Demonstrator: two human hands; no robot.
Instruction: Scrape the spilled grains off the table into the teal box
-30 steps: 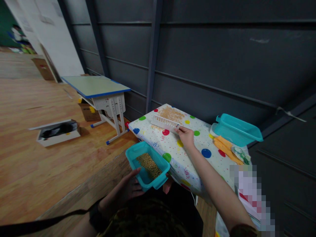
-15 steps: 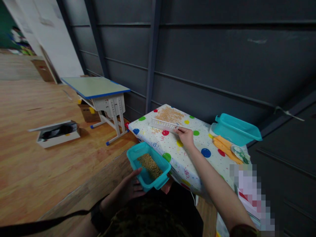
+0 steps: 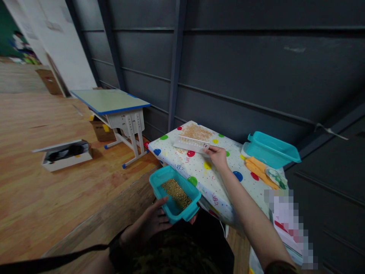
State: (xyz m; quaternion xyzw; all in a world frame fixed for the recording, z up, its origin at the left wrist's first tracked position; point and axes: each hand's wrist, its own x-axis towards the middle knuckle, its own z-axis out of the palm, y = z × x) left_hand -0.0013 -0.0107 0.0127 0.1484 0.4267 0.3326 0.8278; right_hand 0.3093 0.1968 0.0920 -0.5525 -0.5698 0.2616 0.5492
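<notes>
- A white cardboard box (image 3: 64, 155) lay open on the wooden floor at far left, with a small blue-edged desk (image 3: 112, 101) behind it; neither had moved over the last second.
- The left hand (image 3: 155, 220) held the near end of a teal container (image 3: 175, 193) of beans below the tabletop's front edge, fingers curled under it in a closed grip. Since a second earlier the container had drifted slightly right and closer to the edge, which suggested it was being lined up to catch what came off the top.
- The polka-dot tabletop (image 3: 205, 173) carried a pile of loose beans (image 3: 196, 132) at its far end, well apart from the container.
- The right hand (image 3: 218, 156) pinched the near end of a white slotted tray (image 3: 191, 143), its grip closed on it. The tray lay just in front of the pile; half a second before it looked tipped lower toward the cloth, and now it sat a little more raised, so the raking of beans seemed under way.
- At right, a second teal container (image 3: 270, 150) rested on orange cloths (image 3: 261, 171), unchanged.
</notes>
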